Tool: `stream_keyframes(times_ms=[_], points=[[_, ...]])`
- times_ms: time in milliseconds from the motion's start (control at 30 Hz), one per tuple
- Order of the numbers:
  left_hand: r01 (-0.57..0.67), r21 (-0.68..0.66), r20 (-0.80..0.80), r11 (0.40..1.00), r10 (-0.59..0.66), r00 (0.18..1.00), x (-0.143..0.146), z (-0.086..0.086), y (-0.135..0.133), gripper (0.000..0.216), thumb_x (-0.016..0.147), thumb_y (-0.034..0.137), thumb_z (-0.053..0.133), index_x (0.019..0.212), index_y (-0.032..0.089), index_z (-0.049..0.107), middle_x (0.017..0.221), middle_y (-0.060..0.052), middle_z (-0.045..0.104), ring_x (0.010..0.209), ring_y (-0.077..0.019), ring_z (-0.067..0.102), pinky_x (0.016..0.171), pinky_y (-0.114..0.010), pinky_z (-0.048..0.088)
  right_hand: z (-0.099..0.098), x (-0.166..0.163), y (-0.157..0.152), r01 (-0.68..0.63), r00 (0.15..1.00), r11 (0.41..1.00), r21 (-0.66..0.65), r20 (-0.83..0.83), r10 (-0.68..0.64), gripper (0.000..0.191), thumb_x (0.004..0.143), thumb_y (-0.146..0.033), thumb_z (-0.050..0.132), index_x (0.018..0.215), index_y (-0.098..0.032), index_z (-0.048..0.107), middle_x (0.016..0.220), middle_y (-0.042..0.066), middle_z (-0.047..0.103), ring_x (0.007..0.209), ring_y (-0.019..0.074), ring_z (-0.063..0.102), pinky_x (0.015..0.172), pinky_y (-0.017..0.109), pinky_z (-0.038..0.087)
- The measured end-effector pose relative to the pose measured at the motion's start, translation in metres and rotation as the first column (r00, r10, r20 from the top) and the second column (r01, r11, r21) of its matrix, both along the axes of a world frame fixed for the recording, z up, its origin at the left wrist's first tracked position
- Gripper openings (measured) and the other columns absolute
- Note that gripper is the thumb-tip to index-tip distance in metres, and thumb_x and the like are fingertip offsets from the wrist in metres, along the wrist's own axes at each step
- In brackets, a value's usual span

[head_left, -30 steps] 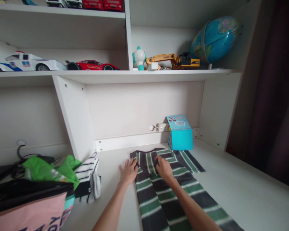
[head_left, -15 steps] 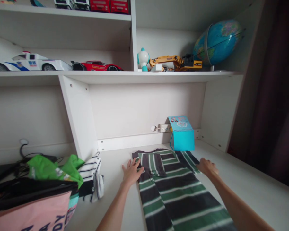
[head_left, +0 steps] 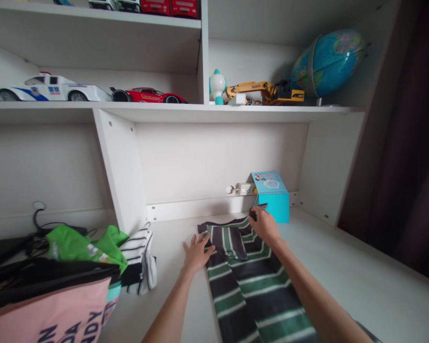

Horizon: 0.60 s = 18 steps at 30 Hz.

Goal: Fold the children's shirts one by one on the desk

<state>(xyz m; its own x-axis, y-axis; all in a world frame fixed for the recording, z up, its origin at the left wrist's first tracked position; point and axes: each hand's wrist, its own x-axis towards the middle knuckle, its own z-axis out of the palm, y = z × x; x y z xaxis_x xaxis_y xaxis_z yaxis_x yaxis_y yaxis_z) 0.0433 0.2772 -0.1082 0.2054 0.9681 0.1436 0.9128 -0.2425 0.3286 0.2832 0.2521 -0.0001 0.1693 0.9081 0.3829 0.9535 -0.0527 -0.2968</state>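
Observation:
A striped shirt (head_left: 260,284) in green, black and white lies flat on the white desk, its left part folded inward with a sleeve across the top. My left hand (head_left: 197,255) rests with spread fingers on the shirt's upper left edge. Pinched in my right hand (head_left: 265,225) is the shirt's upper right part, raised just in front of the blue desk calendar (head_left: 273,207). My right forearm covers part of the shirt's right side.
Left of the shirt are folded black-and-white striped clothing (head_left: 141,259), a green cloth (head_left: 82,250) and a pink item with lettering (head_left: 57,305). A power socket (head_left: 246,189) is on the back wall. Overhead, a shelf (head_left: 171,113) carries toy vehicles and a globe (head_left: 331,64).
My right hand has moved left and up with the shirt's right edge, bringing it inward over the shirt. My left hand has stayed on the upper left edge.

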Motion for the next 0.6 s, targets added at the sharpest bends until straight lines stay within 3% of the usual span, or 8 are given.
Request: stream_keyframes(times_ms=[67,167,267,367,467,533,600], points=[[0.0,-0.007,0.004,1.0,0.0,1.0,-0.001,0.0,0.0,0.053,0.084,0.054,0.032,0.135,0.039,0.03,0.145,0.003,0.026,0.133,-0.0329,0.015,0.099,-0.066,0.009,-0.007,-0.049,-0.011,-0.104,0.994,0.995,0.005,0.044,0.104,0.021,0.086,-0.017,0.041,0.102,-0.019,0.054,0.103,0.008,0.06,0.09,0.0181,0.059,0.07,0.024,0.04],[0.001,-0.016,-0.015,1.0,-0.001,1.0,-0.004,0.001,-0.001,0.047,0.087,0.046,0.031,0.133,0.037,0.034,0.145,0.004,0.026,0.134,-0.0304,0.016,0.1,-0.065,0.011,-0.032,-0.109,-0.036,-0.26,0.96,0.963,-0.068,0.089,0.266,0.023,0.081,-0.015,0.049,0.103,-0.02,0.055,0.099,0.007,0.062,0.084,0.0188,0.062,0.066,0.024,0.043],[0.019,0.003,-0.038,1.0,-0.019,0.999,-0.005,0.002,-0.001,0.041,0.089,0.036,0.028,0.125,0.033,0.045,0.145,0.003,0.026,0.133,-0.0286,0.017,0.1,-0.063,0.014,-0.047,-0.128,-0.067,-0.357,0.922,0.924,-0.137,0.11,0.372,0.041,0.072,-0.015,0.061,0.112,-0.02,0.054,0.105,0.01,0.061,0.093,0.0228,0.06,0.071,0.026,0.047],[-0.002,0.012,-0.021,1.0,0.002,1.0,-0.004,0.002,-0.001,0.04,0.09,0.035,0.022,0.119,0.032,0.05,0.144,0.004,0.029,0.133,-0.0271,0.018,0.1,-0.063,0.014,-0.039,-0.102,-0.102,-0.376,0.91,0.912,-0.167,0.121,0.397,0.051,0.072,-0.018,0.061,0.122,-0.017,0.05,0.117,0.013,0.056,0.106,0.0273,0.054,0.084,0.034,0.046],[-0.036,-0.012,-0.004,0.999,0.036,0.999,-0.002,0.003,0.001,0.042,0.09,0.037,0.02,0.121,0.033,0.049,0.143,0.005,0.031,0.133,-0.025,0.019,0.102,-0.061,0.012,-0.033,-0.045,-0.144,-0.35,0.924,0.914,-0.207,0.082,0.373,0.05,0.078,-0.024,0.056,0.126,-0.015,0.049,0.127,0.014,0.051,0.116,0.0285,0.047,0.095,0.039,0.041],[-0.044,-0.021,0.01,0.999,0.044,0.999,-0.001,0.002,0.002,0.044,0.09,0.039,0.019,0.123,0.034,0.048,0.143,0.005,0.032,0.133,-0.0249,0.02,0.103,-0.061,0.012,-0.046,-0.001,-0.171,-0.335,0.936,0.912,-0.236,0.024,0.35,0.045,0.081,-0.032,0.051,0.124,-0.019,0.052,0.127,0.01,0.052,0.115,0.0266,0.049,0.095,0.038,0.043],[-0.045,-0.02,0.023,0.999,0.046,0.999,0.0,0.001,0.003,0.044,0.09,0.041,0.018,0.124,0.034,0.046,0.142,0.005,0.032,0.133,-0.0251,0.02,0.103,-0.061,0.012,-0.075,0.038,-0.193,-0.336,0.939,0.905,-0.262,-0.013,0.345,0.041,0.08,-0.037,0.051,0.118,-0.024,0.058,0.123,0.006,0.055,0.112,0.0266,0.052,0.092,0.036,0.046]])
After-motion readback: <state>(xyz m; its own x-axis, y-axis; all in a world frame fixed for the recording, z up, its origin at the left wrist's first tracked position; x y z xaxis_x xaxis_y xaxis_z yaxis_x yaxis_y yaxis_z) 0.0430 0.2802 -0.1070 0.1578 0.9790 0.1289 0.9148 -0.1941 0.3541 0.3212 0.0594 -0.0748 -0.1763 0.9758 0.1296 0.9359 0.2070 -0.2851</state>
